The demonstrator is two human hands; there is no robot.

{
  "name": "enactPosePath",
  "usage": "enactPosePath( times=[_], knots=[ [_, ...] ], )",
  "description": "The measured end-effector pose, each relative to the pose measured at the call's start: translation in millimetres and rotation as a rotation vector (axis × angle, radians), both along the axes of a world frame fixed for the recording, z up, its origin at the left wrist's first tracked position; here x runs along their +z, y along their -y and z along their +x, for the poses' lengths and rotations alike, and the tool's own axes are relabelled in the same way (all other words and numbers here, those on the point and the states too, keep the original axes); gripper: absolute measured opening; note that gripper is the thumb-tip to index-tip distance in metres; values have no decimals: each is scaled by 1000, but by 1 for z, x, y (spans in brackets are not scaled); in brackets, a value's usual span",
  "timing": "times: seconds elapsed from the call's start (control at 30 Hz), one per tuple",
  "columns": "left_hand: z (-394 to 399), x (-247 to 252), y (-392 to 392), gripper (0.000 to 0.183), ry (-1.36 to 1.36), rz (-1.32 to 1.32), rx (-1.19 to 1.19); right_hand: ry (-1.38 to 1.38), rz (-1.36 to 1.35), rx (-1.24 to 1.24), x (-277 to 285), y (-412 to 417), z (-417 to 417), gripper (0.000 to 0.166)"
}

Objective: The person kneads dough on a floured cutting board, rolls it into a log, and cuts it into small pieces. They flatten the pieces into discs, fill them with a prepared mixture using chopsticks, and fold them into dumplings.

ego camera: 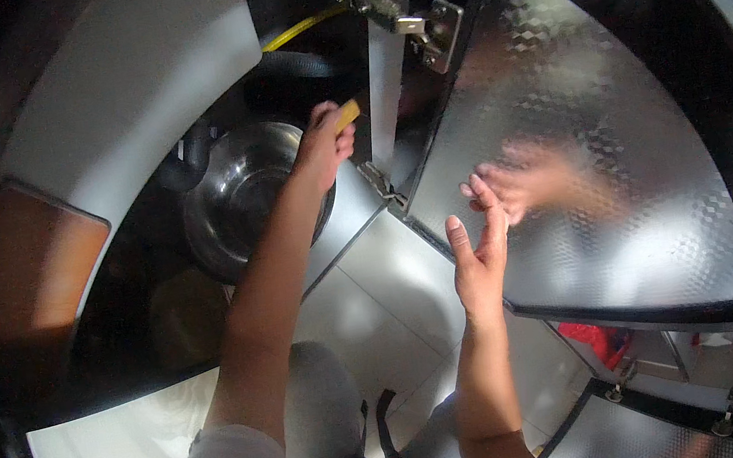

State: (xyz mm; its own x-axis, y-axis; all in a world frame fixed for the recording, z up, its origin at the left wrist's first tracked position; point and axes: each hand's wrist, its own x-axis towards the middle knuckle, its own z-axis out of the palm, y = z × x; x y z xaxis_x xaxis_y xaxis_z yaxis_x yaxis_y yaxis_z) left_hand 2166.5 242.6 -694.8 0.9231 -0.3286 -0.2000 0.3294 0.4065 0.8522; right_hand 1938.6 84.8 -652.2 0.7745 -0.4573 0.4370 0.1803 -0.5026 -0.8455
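My left hand [325, 145] grips a small yellow object [347, 116] near the cabinet's pale upright post [387, 75]. Most of the object is hidden in the fingers, so its kind is unclear. My right hand [482, 256] is held up with thumb and fingers apart and nothing in it. Its fingertips are at the silver patterned inner face of an open cabinet door [597, 152], which mirrors the hand; whether they touch cannot be told. Behind my left forearm, a round stainless steel basin [244, 182] stands inside the cabinet.
Metal hinges [410, 21] join post and door at the top, with another hinge [380, 183] lower down. A yellow hose [301, 29] and dark drain pipe [196, 157] run inside the cabinet. Pale floor tiles [376, 303] lie below; another silver-lined door [632, 436] is at lower right.
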Motion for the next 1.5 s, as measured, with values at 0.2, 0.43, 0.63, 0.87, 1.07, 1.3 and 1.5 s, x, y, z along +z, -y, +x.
enactPosePath(
  times=[0.2,0.43,0.63,0.87,1.07,1.3,1.5],
  knots=[
    [-127,49,-61,21,23,188,181,-88,161,11,0,-13,-9,34],
    [-348,81,-113,11,50,313,5,-460,1210,573,25,-108,-63,50],
    [-486,150,-119,15,146,724,-636,-866,1211,483,111,-114,-104,41],
    [-462,315,-92,36,611,903,-559,-1176,631,616,228,-50,-234,56],
    [-378,462,4,48,1233,1008,-961,-1068,158,673,388,37,-299,58],
    [-344,576,91,33,1463,1205,-1207,-871,-77,283,506,109,-368,40],
    [-303,606,153,35,1616,1373,-936,-902,-152,-24,532,149,-400,43]
  ],
)
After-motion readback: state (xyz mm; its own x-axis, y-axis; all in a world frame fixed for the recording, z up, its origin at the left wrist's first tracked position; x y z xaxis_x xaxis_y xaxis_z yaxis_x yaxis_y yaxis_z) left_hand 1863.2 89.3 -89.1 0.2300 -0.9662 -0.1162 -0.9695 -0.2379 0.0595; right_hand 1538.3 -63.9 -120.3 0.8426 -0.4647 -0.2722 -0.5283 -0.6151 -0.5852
